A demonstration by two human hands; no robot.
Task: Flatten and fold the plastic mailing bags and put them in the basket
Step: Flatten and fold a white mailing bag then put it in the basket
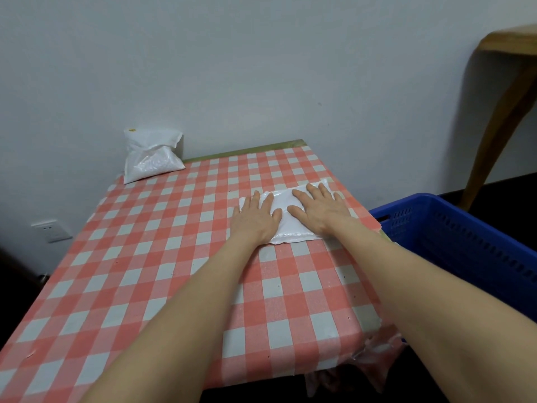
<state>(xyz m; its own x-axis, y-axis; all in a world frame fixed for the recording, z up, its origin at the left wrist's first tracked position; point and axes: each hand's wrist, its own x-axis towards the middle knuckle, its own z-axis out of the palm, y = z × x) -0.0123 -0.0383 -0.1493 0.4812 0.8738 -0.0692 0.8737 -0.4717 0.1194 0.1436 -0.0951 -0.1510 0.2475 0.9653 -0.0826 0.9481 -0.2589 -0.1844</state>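
Note:
A white plastic mailing bag (283, 228) lies folded into a flat rectangle near the right edge of the checked table (162, 257). My left hand (257, 218) presses palm-down on its left part, fingers spread. On the bag's right part my right hand (319, 209) also lies flat, fingers apart. Neither hand grips the bag. A second white bag (149, 155), puffy and crumpled, leans against the wall at the table's far left corner. The blue plastic basket (453, 228) stands on the floor just right of the table; what shows of its inside holds nothing.
A wooden table leg and top (499, 112) stand at the far right by the wall. A wall socket (50, 230) sits low on the left. The tablecloth's torn edge (374, 353) hangs at the near right corner.

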